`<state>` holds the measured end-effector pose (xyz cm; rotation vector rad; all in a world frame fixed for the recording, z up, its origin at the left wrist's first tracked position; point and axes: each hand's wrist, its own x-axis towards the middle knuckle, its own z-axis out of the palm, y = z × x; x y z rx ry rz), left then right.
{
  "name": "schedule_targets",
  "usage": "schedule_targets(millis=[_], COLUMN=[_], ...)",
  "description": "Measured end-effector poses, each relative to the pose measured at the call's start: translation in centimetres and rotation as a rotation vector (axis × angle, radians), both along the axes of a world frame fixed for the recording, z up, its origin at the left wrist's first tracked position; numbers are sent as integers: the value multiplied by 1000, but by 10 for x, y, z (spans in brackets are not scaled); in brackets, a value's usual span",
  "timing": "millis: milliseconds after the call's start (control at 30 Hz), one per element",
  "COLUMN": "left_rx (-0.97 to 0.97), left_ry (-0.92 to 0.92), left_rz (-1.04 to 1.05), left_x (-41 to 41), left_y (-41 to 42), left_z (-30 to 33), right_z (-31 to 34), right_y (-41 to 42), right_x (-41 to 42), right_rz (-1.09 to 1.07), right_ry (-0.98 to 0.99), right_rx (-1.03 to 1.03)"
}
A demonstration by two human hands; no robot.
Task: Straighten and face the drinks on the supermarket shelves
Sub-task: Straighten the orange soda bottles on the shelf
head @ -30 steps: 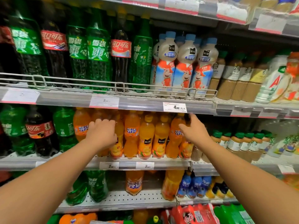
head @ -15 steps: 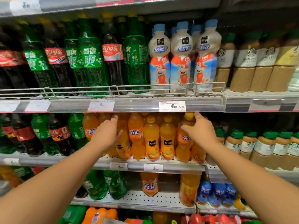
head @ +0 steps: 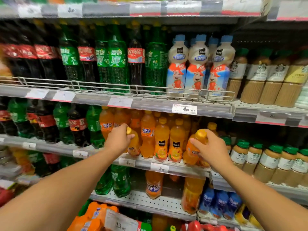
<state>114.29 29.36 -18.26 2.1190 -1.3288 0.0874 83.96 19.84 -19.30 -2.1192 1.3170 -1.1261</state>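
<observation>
- Middle shelf (head: 166,165) of a supermarket drinks bay, price tags along its front lip; orange row in its centre, dark cola and green soda bottles (head: 78,125) to the left, green-capped coffee bottles (head: 270,162) to the right.
- Orange juice bottles (head: 168,144), two upright between the hands, dark labels facing out; taller orange soda (head: 147,135) just beside them, blue logo forward.
- Left hand (head: 119,139) wrapped round the neck and shoulder of an orange bottle (head: 134,144) at the shelf front, yellow cap peeking past the knuckles; label mostly hidden, facing impossible to judge.
- Right hand (head: 211,147) gripping a second orange bottle (head: 195,147) below its yellow cap, body leaning left, base near the shelf lip.
- Likely risk: tilted bottle slipping over the lip onto the shelf below, given a base so close to the edge and a grip high up.
- Second risk: knocking the packed neighbours while twisting, given bottles touching on both sides.
- Lesser risk: label left turned away, given fingers covering it during the turn.
</observation>
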Motion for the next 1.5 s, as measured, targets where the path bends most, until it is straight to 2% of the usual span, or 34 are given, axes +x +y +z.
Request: schedule_targets(millis=[133, 233, 333, 467, 600, 733, 900, 1200, 1400, 1500], left_rx=[-96, -73, -30, -53, -97, -34, -50, -129, -162, -166], left_ry=[21, 49, 61, 170, 326, 332, 364, 504, 586, 605], left_rz=[-9, -38, -71, -52, -56, -79, -150, -224, -240, -250], left_x=[19, 37, 59, 97, 130, 158, 176, 172, 166, 163], left_y=[18, 31, 53, 88, 115, 133, 148, 149, 137, 131], left_z=[15, 33, 35, 15, -14, -33, -46, -62, -60, -57], right_z=[25, 45, 57, 59, 50, 37, 22, 27, 51, 48], right_y=[26, 47, 65, 78, 80, 68, 54, 26, -5, -18], right_x=[11, 33, 73, 138, 195, 231, 252, 283, 297, 296], right_rz=[-30, 17, 56, 94, 82, 34, -44, -127, -87, -90], right_ry=[72, 95, 31, -24, 55, 121, 182, 279, 299, 290], right_rx=[-80, -104, -87, -40, -75, -56, -21, 88, 398, 433])
